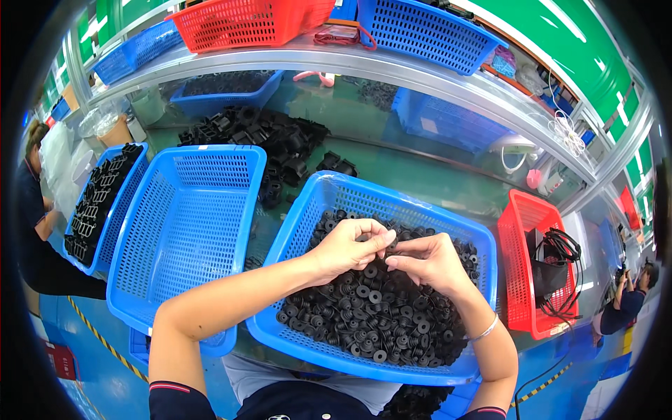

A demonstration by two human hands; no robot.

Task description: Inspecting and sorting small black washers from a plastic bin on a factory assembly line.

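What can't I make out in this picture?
All in the head view:
- Small black part between left hand and right hand: its shape, mostly covered by them.
- Blue basket beneath them: its floor, buried under black pieces.
- Upper red basket: cut off by the top edge.
- Person far right: anything held, too small.

Both bare arms are entering from the lower edge, elbows bending outward. The bare left forearm (241,297) is slanting up to the right; the bare left hand (349,246) is showing its back, fingers curling inward, thumb and index finger pinching. The bare right forearm (494,350) is leaning up to the left; the bare right hand (430,262) is facing the left, its thumb and index finger also pinching.
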